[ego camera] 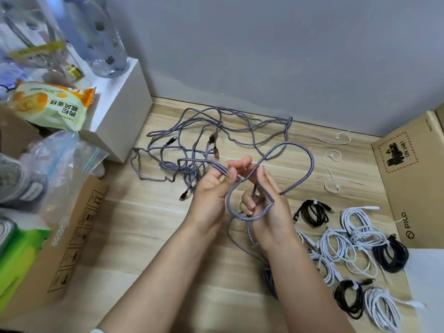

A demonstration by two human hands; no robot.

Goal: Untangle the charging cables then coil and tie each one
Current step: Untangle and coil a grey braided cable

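From the head view, cardboard boxes are seen flanking the wooden tabletop, with tied white and black cable coils at right. A grey braided cable is pinched by the left hand and gripped by the right hand, looped between them, its tangle lying beyond.

— Tangled braided cable: colour?
— Grey-purple, woven fleck pattern.
— Coiled bundles?
— White coiled cables; black coiled cables.
— Surface?
— Pale wood-grain tabletop; brown cardboard box, red-stamped.
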